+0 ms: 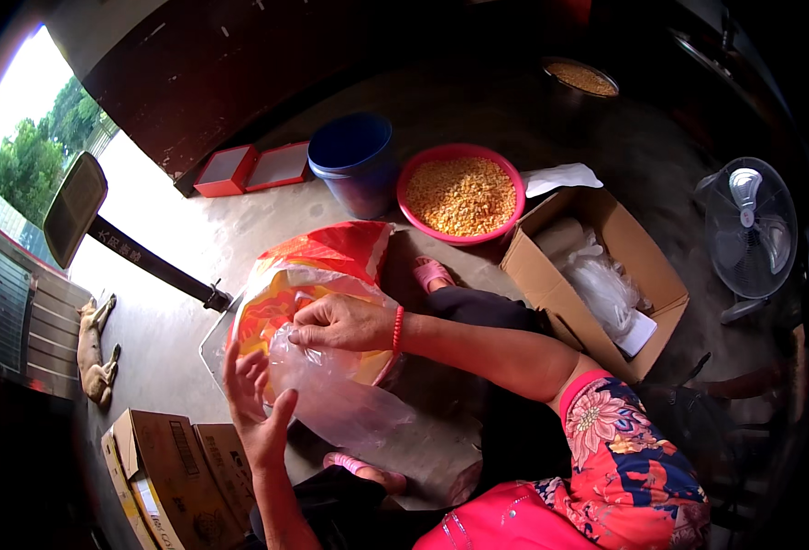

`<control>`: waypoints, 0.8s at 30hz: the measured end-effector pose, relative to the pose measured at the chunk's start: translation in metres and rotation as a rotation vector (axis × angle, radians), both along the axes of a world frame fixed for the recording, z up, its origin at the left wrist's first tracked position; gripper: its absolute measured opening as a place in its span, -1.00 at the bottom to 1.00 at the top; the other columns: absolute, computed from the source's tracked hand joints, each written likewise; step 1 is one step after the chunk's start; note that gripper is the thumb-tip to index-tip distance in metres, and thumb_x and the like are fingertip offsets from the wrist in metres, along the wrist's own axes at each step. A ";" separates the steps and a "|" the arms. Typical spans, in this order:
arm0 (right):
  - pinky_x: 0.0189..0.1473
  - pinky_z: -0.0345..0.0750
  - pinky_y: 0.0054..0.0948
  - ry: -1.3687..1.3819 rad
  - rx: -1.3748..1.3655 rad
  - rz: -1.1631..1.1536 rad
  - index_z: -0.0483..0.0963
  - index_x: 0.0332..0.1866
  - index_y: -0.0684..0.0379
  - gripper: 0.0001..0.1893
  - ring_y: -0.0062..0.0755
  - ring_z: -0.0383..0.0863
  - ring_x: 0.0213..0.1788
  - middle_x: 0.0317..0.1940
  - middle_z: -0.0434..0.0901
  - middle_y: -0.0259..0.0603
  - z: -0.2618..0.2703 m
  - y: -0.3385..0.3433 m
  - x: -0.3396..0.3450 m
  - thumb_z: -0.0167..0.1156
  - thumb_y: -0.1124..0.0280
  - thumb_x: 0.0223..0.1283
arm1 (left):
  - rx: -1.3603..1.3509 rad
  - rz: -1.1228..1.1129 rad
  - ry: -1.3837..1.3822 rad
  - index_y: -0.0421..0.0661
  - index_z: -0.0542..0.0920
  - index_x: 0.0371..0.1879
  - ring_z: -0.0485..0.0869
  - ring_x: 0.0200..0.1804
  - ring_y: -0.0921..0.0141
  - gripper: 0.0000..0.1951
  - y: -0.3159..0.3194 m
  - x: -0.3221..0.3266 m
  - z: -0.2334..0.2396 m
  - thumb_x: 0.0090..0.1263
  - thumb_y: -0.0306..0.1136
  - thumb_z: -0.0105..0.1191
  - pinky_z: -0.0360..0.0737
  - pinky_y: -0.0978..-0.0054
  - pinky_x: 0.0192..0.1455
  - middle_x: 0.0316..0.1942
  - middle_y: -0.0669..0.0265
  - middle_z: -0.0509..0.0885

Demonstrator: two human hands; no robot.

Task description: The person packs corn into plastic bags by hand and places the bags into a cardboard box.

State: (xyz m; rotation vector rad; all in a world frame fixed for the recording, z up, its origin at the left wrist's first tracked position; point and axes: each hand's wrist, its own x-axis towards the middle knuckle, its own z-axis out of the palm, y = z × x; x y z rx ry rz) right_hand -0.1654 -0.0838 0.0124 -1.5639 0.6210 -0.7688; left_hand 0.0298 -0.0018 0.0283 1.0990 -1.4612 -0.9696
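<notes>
A clear plastic bag (pixel 349 405) hangs from the pinched fingers of my right hand (pixel 343 323), which wears a red beaded bracelet. Beside the bag's upper edge is my left hand (pixel 260 405), palm up with its fingers spread and nothing plainly gripped. Under and behind both hands stands a large red and yellow sack (pixel 322 251) with its mouth open; what lies inside it cannot be made out. The sack stands by the metal frame of a platform scale, whose display head (pixel 78 210) rises on a post at the left.
Beyond the sack are a blue bucket (pixel 353 155), a pink basin (pixel 404 199) of yellow corn kernels and red boxes (pixel 226 172). An open cardboard box (pixel 535 265) with plastic bags is at right, near a fan (pixel 748 227). Cartons (pixel 184 474) and a lying dog (pixel 95 350) are at left.
</notes>
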 end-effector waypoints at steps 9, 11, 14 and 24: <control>-0.42 0.37 -0.78 -0.111 0.183 -0.149 0.46 -0.21 0.15 -0.85 -0.84 0.40 -0.39 -0.41 0.48 -0.51 0.027 -0.008 -0.022 0.20 0.41 0.12 | 0.181 0.247 0.363 -0.23 0.61 -0.30 0.39 -0.49 0.67 -0.89 -0.010 0.018 -0.004 0.32 -0.45 0.05 0.31 0.75 -0.40 -0.52 0.49 0.52; -0.47 0.35 -0.78 -0.176 0.229 -0.205 0.47 -0.21 0.16 -0.82 -0.85 0.36 -0.48 -0.44 0.47 -0.54 0.029 -0.009 -0.024 0.21 0.34 0.13 | 0.206 0.293 0.483 -0.16 0.60 -0.29 0.34 -0.54 0.72 -0.89 -0.011 0.013 -0.001 0.36 -0.42 0.03 0.25 0.78 -0.47 -0.55 0.56 0.50; -0.26 0.45 -0.66 -0.382 0.240 -0.166 0.36 0.02 0.21 -0.57 -0.73 0.47 -0.28 -0.24 0.50 -0.41 0.017 -0.019 -0.029 0.21 0.18 0.13 | 0.246 0.266 0.581 -0.13 0.57 -0.31 0.37 -0.53 0.74 -0.90 -0.011 0.012 -0.004 0.37 -0.40 0.01 0.30 0.78 -0.48 -0.53 0.57 0.51; 0.08 0.38 -0.56 -0.073 0.029 -0.046 0.37 0.04 0.32 -0.59 -0.54 0.46 0.00 -0.09 0.51 -0.29 0.013 0.001 -0.002 0.08 0.65 -0.02 | 0.429 0.068 0.697 -0.08 0.39 0.13 0.46 -0.04 0.50 -0.46 -0.005 0.014 -0.006 0.43 0.11 -0.35 0.48 0.48 -0.04 0.00 0.32 0.50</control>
